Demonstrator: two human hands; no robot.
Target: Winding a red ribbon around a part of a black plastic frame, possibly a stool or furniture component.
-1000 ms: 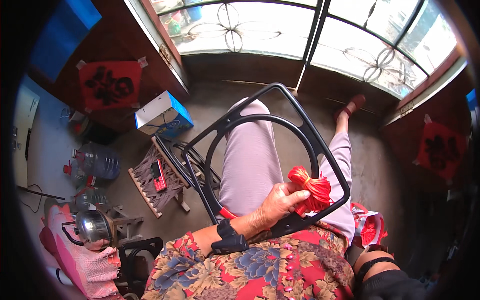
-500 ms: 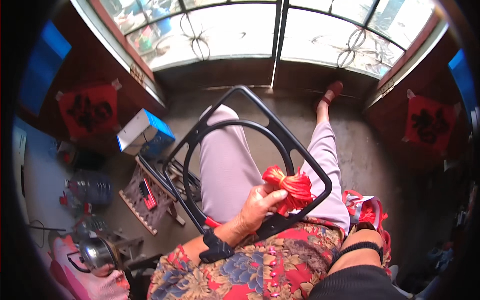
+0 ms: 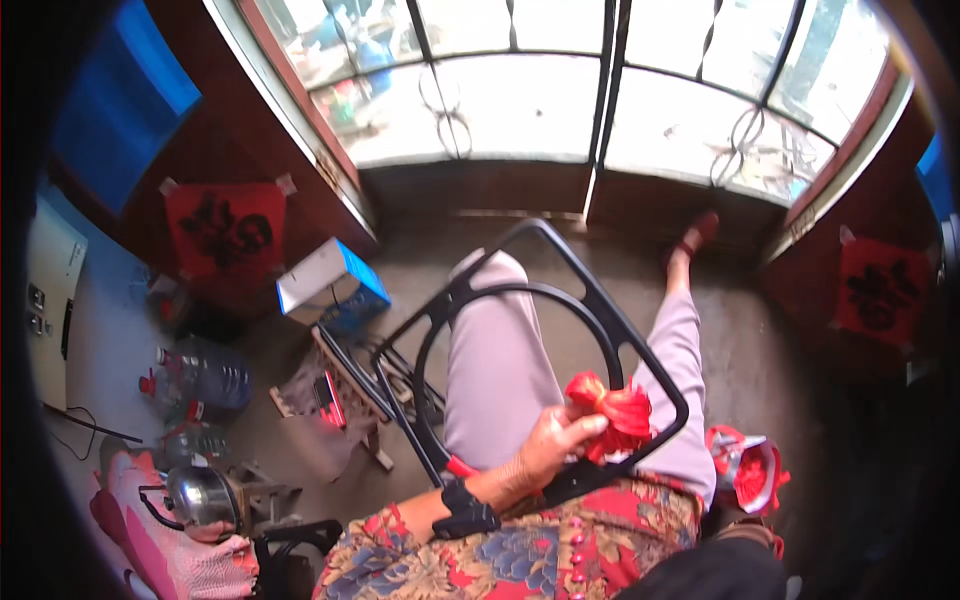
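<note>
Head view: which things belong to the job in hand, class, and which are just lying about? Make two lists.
In the job:
- red bundle, held in the left hand
- black frame, across the lap
- bag of red strands, probably

Lying about:
- phone
- blue-and-white box
- metal kettle
- plastic bottles

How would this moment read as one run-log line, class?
left hand: gripping red cord bundle | right hand: not visible | black square frame: over thighs

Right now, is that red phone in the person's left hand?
No, the red phone lies on the stool, while the left hand holds a red bundle.
</note>
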